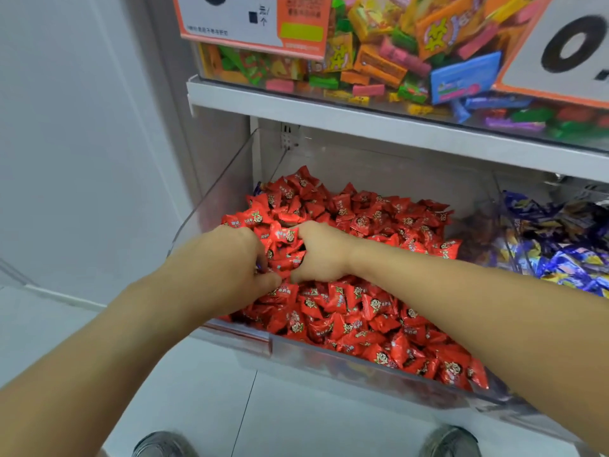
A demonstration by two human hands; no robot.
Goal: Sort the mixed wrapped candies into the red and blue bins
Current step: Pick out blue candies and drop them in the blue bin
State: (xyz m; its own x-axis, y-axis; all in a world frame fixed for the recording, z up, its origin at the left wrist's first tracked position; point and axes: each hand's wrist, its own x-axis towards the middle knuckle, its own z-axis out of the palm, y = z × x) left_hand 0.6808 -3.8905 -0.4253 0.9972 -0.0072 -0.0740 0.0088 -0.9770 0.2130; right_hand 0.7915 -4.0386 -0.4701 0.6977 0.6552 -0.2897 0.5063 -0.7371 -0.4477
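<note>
A clear plastic bin (211, 206) on the lower shelf is heaped with red wrapped candies (362, 311). Both my hands are dug into the pile at its left middle. My left hand (227, 262) has its fingers curled down into the candies, and a small blue wrapper (260, 267) peeks out at its fingertips. My right hand (319, 252) faces it, fingers curled round a clump of red candies (285, 249) between the two hands. A blue candy (257, 187) lies at the pile's back left corner. The neighbouring bin (514, 225) to the right holds blue and purple wrapped candies (566, 245).
The upper shelf (362, 117) carries a clear bin of mixed colourful sweets (395, 54) with orange price signs (253, 21). A white wall (82, 143) stands to the left. White floor tiles (197, 390) lie below, with my two shoes (161, 445) at the bottom edge.
</note>
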